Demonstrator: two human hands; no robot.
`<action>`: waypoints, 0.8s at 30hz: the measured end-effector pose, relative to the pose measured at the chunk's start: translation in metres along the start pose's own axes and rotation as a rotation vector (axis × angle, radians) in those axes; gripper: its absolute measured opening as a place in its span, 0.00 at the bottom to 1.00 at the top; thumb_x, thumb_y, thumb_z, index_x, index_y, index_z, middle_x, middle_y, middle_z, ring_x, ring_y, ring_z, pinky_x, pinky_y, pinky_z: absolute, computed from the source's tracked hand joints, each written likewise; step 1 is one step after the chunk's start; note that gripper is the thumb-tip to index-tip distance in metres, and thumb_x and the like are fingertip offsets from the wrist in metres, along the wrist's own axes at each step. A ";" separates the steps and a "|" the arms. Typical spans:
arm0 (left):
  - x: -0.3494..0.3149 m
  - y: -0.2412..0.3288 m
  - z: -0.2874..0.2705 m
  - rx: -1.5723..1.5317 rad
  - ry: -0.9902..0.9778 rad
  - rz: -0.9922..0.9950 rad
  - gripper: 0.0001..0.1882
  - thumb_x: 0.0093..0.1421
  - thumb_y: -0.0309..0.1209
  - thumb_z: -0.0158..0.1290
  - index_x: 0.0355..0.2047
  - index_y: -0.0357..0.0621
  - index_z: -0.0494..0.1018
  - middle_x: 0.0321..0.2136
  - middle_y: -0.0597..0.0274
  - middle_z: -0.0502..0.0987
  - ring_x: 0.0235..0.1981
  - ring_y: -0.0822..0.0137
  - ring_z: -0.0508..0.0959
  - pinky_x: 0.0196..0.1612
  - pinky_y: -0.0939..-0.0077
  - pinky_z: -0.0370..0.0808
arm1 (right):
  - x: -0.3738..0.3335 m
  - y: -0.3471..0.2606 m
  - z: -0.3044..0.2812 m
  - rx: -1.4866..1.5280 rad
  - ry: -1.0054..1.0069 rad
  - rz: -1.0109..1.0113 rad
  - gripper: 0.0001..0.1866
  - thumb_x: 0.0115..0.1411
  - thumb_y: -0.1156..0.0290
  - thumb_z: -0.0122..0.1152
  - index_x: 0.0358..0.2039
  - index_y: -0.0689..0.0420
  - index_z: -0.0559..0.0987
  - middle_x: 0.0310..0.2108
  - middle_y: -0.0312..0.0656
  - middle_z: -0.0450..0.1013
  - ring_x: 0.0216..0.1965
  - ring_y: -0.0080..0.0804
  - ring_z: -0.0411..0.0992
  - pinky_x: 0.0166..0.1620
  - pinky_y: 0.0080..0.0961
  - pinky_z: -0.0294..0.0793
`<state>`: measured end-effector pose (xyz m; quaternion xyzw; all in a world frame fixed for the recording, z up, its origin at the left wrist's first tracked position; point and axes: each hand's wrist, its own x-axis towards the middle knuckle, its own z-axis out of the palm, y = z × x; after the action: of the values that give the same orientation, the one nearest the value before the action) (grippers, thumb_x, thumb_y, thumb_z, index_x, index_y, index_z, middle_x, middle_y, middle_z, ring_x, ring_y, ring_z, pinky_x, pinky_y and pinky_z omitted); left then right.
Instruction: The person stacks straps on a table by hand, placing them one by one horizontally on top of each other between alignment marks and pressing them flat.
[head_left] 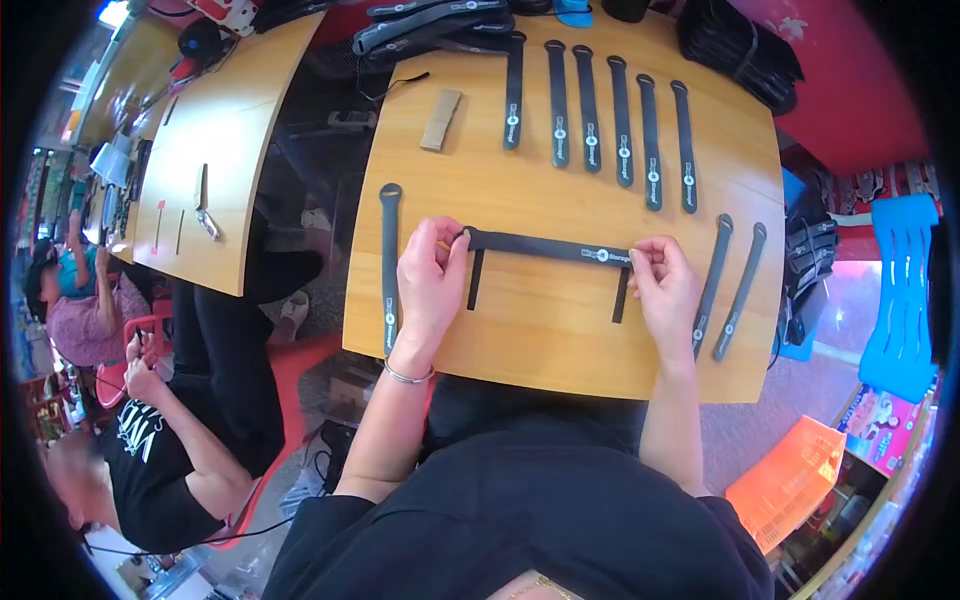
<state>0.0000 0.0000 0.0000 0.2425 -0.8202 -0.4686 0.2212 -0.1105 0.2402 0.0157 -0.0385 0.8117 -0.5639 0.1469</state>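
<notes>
A dark storage strap (545, 247) with white print near one end is stretched level between my hands, just above the near part of the wooden table (540, 350). My left hand (432, 280) pinches its ringed end. At the printed end, the fingers of my right hand (664, 288) close on the tip. Below the strap, two thin black strips, a left one (476, 280) and a right one (621, 296), run toward me on the tabletop. Another strap (390, 262) lies just left of my left hand. Two more straps, one (713, 285) closer than the other (742, 292), rest right of my right hand.
Several matching straps (590, 110) lie in a row across the far half. Beyond them are a strap heap (435, 28) and a dark bundle (740, 55). A brown cardboard piece (440, 120) is at far left. A co-worker (170, 450) sits to the left; an orange box (788, 482) stands lower right.
</notes>
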 end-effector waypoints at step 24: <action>-0.001 -0.008 0.008 -0.071 0.085 0.026 0.04 0.54 0.20 0.58 0.31 0.36 0.76 0.24 0.62 0.75 0.14 0.77 0.63 0.19 0.82 0.60 | 0.002 0.006 -0.005 0.087 -0.025 -0.017 0.05 0.62 0.77 0.56 0.38 0.62 0.73 0.29 0.33 0.71 0.21 0.13 0.68 0.23 0.11 0.66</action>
<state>-0.0029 0.0027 -0.0108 0.2434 -0.7960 -0.4839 0.2703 -0.1135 0.2463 0.0111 -0.0462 0.7843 -0.5992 0.1539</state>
